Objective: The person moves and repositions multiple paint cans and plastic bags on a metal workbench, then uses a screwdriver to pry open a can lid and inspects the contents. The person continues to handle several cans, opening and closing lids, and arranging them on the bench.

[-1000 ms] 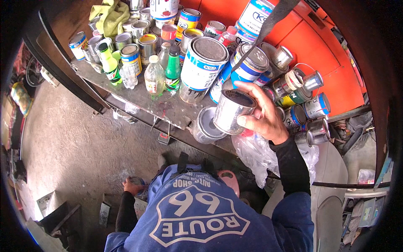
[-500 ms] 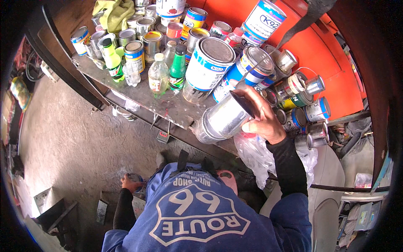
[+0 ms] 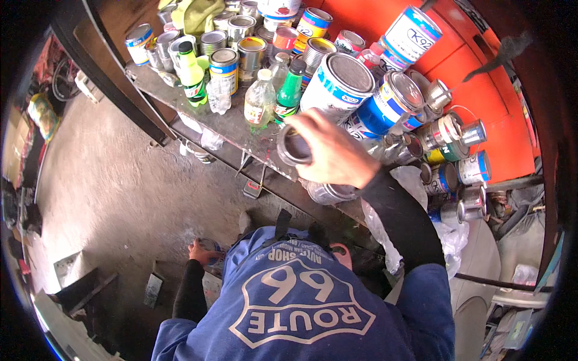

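Note:
My right hand (image 3: 331,151) grips a small silver metal can (image 3: 293,146), tipped on its side with its dark open mouth facing left, over the front edge of the cluttered metal shelf (image 3: 232,129). My left hand (image 3: 197,251) is low by the concrete floor, closed around a small round tin (image 3: 212,246). Another open silver can (image 3: 328,192) sits just below my right hand at the shelf edge. My blue shirt fills the bottom of the view.
Several paint cans crowd the shelf, among them a big white and blue can (image 3: 342,84). Green bottles (image 3: 191,73) and a clear bottle (image 3: 260,99) stand in front. An orange panel (image 3: 481,90) backs them. A plastic bag (image 3: 385,231) hangs at right.
My right hand has tipped the silver can from nearly upright onto its side and brought it left over the shelf edge. My left hand stays low by the floor.

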`<state>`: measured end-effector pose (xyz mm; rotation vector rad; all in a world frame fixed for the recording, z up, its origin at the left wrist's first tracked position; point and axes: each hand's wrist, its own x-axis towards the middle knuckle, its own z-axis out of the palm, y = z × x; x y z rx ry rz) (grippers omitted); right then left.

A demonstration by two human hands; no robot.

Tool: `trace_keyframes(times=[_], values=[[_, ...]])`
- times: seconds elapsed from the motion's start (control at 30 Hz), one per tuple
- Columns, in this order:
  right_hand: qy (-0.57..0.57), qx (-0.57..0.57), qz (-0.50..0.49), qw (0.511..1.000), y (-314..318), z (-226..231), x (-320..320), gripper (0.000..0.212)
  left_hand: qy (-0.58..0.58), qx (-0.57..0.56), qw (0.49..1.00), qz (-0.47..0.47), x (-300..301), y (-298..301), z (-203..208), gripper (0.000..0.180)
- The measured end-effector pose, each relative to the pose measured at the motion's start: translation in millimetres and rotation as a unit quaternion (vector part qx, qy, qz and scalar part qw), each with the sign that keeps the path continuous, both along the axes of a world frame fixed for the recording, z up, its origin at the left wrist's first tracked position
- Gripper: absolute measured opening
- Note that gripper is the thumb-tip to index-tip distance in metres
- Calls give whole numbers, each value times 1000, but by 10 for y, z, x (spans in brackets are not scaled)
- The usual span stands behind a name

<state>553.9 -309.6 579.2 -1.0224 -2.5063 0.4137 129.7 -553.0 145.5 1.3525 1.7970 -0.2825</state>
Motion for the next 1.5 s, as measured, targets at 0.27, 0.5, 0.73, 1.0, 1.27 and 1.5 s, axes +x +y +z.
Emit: trace_keyframes(times=[0.27,0.5,0.73,1.0,1.27,1.5], values=[[-124,34,-48,991,123,-450,-94,57,-14,1,1000,25,-137,143,-101,99],[-49,-12,-177,983,-614,262,850,81,-21,12,999,-39,-626,23,-774,133],[-79,-12,-253,964,-910,-331,594,112,-36,6,999,-28,-425,513,-402,132],[67,-31,-218,973,-959,-194,693,113,-46,-7,994,99,58,748,186,133],[153,-104,-156,970,-867,-54,757,111,-17,-25,995,91,125,450,27,134],[74,-38,-120,989,-925,-32,625,110,-2,-25,1000,17,-122,202,-427,136]])
